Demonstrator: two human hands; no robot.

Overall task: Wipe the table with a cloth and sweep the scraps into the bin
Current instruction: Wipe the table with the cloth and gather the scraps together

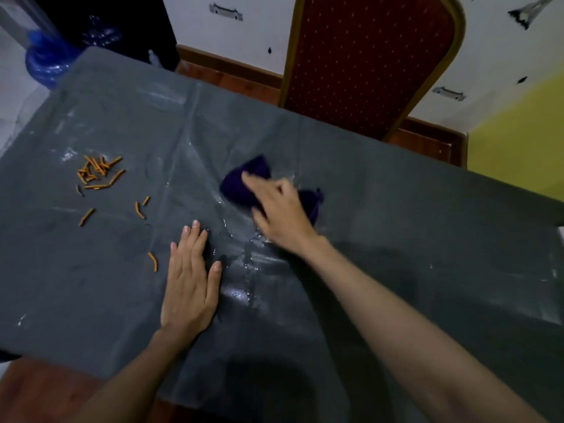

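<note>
Right hand (pixel 279 206) out over the middle of the worktop (pixel 396 209), fingers spread and pressed down on a dark purple cloth (pixel 241 186), and the hand is blurred, so exactly how tightly it grips the fabric cannot be told. The cloth is bunched under the palm, one lobe poking out on the far-left side of the fingers, another peeking out to the right of the hand. Left hand (pixel 190 283) is flat on the worktop nearer the body, palm down, fingers straight and close together, thumb angled out to the right, holding nothing. Wet streaks (pixel 244 264) shine on the dark grey covering between the two hands and just below the cloth. Over on the left side, the scraps: a cluster of short orange sticks (pixel 99 172) piled loosely, well apart from the cloth, with a few strays trailing toward the near edge, and one lone orange piece (pixel 153 261) lying just beside the left hand's little-finger side. Beyond the far edge stands a red-upholstered chair (pixel 366 56) with a gold frame. Off the far-left corner, something lined with crumpled blue plastic (pixel 45 64) sits on the floor, only partly in view.
</note>
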